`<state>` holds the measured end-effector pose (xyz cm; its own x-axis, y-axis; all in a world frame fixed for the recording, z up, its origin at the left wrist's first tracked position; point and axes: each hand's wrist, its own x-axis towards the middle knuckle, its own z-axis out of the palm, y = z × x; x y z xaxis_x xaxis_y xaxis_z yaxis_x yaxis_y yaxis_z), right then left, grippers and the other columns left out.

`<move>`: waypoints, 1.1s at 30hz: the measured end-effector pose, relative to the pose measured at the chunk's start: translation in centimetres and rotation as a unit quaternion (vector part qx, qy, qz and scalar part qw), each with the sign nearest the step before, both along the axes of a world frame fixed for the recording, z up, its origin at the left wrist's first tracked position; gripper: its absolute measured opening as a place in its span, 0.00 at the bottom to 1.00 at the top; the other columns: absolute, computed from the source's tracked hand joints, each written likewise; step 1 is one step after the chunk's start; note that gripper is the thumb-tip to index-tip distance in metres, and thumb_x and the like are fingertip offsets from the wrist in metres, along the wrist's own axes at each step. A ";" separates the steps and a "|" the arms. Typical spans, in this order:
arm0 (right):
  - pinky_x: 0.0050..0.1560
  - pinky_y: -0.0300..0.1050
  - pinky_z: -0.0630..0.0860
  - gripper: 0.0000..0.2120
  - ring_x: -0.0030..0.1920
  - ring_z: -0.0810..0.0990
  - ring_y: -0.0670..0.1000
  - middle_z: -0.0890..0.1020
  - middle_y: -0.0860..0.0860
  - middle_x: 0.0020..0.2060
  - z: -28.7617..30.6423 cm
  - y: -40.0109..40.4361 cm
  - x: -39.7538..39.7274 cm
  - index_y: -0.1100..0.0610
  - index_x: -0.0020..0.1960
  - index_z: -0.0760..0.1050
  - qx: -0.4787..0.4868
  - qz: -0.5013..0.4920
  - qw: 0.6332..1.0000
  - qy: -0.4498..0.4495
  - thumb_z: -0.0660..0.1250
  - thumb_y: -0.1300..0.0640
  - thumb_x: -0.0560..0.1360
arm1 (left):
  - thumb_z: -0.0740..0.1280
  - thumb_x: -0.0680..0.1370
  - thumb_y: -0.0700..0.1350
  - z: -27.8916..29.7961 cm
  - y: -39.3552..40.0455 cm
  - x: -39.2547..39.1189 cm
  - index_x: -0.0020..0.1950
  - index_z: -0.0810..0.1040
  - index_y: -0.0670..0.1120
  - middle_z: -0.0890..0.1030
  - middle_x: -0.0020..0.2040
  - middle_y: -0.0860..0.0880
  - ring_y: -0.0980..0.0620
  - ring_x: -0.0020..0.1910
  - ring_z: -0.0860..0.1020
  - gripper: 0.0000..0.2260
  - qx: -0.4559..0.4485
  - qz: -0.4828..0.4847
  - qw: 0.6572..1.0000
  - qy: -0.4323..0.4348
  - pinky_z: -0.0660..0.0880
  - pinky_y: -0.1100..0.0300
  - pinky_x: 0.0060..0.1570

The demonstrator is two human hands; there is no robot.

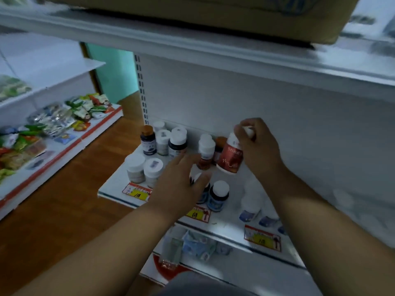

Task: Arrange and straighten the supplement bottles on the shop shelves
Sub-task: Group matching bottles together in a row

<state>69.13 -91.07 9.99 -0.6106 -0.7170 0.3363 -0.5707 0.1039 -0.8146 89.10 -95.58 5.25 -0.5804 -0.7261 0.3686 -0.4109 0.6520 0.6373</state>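
Several supplement bottles with white caps stand on a white shelf (226, 223). My right hand (258, 146) grips the white cap of a red-labelled bottle (230, 155) and holds it tilted just above the shelf, near the back. My left hand (181, 182) reaches in with straight fingers over a small white bottle (195, 175), partly hiding it. A small brown bottle (205, 153) stands just beyond my left fingertips. Blue-labelled bottles (219, 196) stand near the front edge, and a cluster of bottles (163, 142) fills the left rear corner.
Yellow and red price tags (137, 192) line the shelf's front edge. A lower shelf holds packets (192, 244). An upper shelf (192, 43) carries a cardboard box (213, 13). To the left, another rack holds snack packets (53, 122) beyond a wooden floor (64, 199).
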 end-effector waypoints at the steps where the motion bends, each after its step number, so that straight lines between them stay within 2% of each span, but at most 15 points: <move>1: 0.39 0.37 0.72 0.10 0.39 0.78 0.39 0.79 0.41 0.42 0.8 1.1 0.6 0.46 0.49 0.73 -0.035 -0.012 0.998 -0.051 0.65 0.41 0.74 | 0.61 0.77 0.61 0.3 -0.2 -0.1 0.65 0.72 0.51 0.75 0.58 0.53 0.56 0.57 0.72 0.21 0.004 -0.025 1.000 0.011 0.65 0.67 0.51; 3: 0.33 0.32 0.73 0.09 0.36 0.78 0.36 0.79 0.37 0.39 1.7 3.2 2.1 0.44 0.47 0.75 -0.079 -0.033 0.988 -0.131 0.65 0.40 0.73 | 0.56 0.75 0.67 0.6 0.0 -0.5 0.66 0.71 0.53 0.73 0.57 0.57 0.60 0.57 0.70 0.27 0.031 -0.080 0.996 0.038 0.64 0.72 0.52; 6: 0.31 0.33 0.72 0.04 0.31 0.77 0.36 0.80 0.37 0.35 1.7 6.7 4.1 0.44 0.44 0.77 -0.122 -0.076 0.971 -0.191 0.68 0.45 0.73 | 0.53 0.72 0.72 0.6 1.8 -1.8 0.69 0.69 0.53 0.71 0.60 0.60 0.66 0.57 0.68 0.33 0.075 -0.161 0.982 0.061 0.63 0.73 0.55; 8: 0.31 0.32 0.73 0.04 0.31 0.77 0.36 0.80 0.38 0.34 1.2 9.8 4.9 0.48 0.46 0.78 -0.133 -0.103 0.970 -0.175 0.69 0.48 0.73 | 0.53 0.71 0.73 0.3 3.8 -2.8 0.70 0.67 0.53 0.71 0.62 0.59 0.65 0.58 0.68 0.35 0.084 -0.218 0.971 0.043 0.67 0.67 0.57; 10: 0.32 0.32 0.73 0.08 0.33 0.78 0.37 0.80 0.39 0.33 1.2 13.0 5.3 0.48 0.48 0.78 -0.126 -0.136 0.970 -0.160 0.70 0.47 0.71 | 0.55 0.70 0.71 0.5 5.7 -3.6 0.71 0.66 0.53 0.71 0.65 0.56 0.63 0.59 0.69 0.35 0.088 -0.267 0.959 0.026 0.67 0.63 0.59; 14: 0.32 0.33 0.74 0.14 0.38 0.82 0.40 0.83 0.42 0.39 1.1 17.5 5.1 0.41 0.50 0.77 -0.081 -0.158 0.972 -0.152 0.72 0.40 0.66 | 0.58 0.71 0.68 0.2 8.1 -5.5 0.71 0.69 0.49 0.74 0.64 0.52 0.57 0.60 0.72 0.34 0.068 -0.308 0.948 0.040 0.69 0.61 0.57; 18: 0.36 0.36 0.75 0.16 0.43 0.82 0.45 0.83 0.46 0.43 1.1 21.0 3.5 0.42 0.51 0.77 -0.097 -0.194 0.966 -0.142 0.73 0.40 0.65 | 0.58 0.72 0.68 -0.1 10.8 -8.0 0.71 0.67 0.52 0.72 0.65 0.54 0.57 0.62 0.71 0.32 0.035 -0.346 0.938 0.001 0.66 0.63 0.56; 22: 0.40 0.42 0.78 0.14 0.48 0.82 0.45 0.83 0.44 0.46 1.3 23.9 0.0 0.41 0.52 0.77 -0.091 -0.192 0.969 -0.126 0.74 0.44 0.68 | 0.59 0.72 0.67 0.2 13.8 -12.2 0.64 0.67 0.60 0.71 0.57 0.60 0.60 0.56 0.71 0.23 0.030 -0.346 0.938 0.010 0.69 0.62 0.53; 24: 0.39 0.43 0.79 0.13 0.47 0.82 0.46 0.83 0.45 0.45 1.5 25.2 -2.5 0.42 0.51 0.77 -0.095 -0.187 0.971 -0.111 0.74 0.45 0.67 | 0.59 0.71 0.68 0.0 15.4 -14.7 0.67 0.68 0.56 0.73 0.61 0.56 0.57 0.58 0.72 0.27 0.034 -0.339 0.940 0.005 0.72 0.57 0.56; 26: 0.40 0.44 0.80 0.13 0.46 0.83 0.44 0.83 0.44 0.43 1.9 26.4 -5.5 0.43 0.50 0.77 -0.094 -0.185 0.974 -0.094 0.74 0.46 0.67 | 0.60 0.72 0.69 -0.3 17.0 -17.0 0.71 0.67 0.53 0.72 0.65 0.53 0.55 0.63 0.71 0.32 0.051 -0.317 0.947 -0.004 0.71 0.53 0.61; 29: 0.44 0.38 0.79 0.10 0.45 0.81 0.41 0.82 0.43 0.44 2.2 27.2 -10.7 0.45 0.49 0.77 -0.110 -0.194 0.973 -0.050 0.74 0.50 0.70 | 0.61 0.71 0.69 -0.2 18.2 -20.7 0.73 0.65 0.51 0.69 0.70 0.50 0.52 0.68 0.66 0.36 -0.002 -0.278 0.961 -0.018 0.63 0.57 0.67; 31: 0.42 0.29 0.75 0.10 0.44 0.78 0.35 0.80 0.40 0.44 1.9 27.1 -13.6 0.46 0.49 0.75 -0.081 -0.200 0.976 0.002 0.73 0.51 0.71 | 0.63 0.72 0.68 -0.5 18.6 -22.8 0.74 0.62 0.49 0.65 0.73 0.49 0.51 0.70 0.62 0.37 -0.060 -0.237 0.969 -0.045 0.56 0.60 0.67; 33: 0.40 0.25 0.72 0.10 0.44 0.76 0.32 0.78 0.37 0.44 1.4 26.7 -15.9 0.47 0.49 0.74 -0.058 -0.179 0.982 0.029 0.73 0.52 0.71 | 0.62 0.72 0.68 -1.0 19.3 -24.4 0.77 0.57 0.48 0.59 0.77 0.48 0.51 0.74 0.57 0.40 -0.095 -0.207 0.971 -0.078 0.50 0.59 0.69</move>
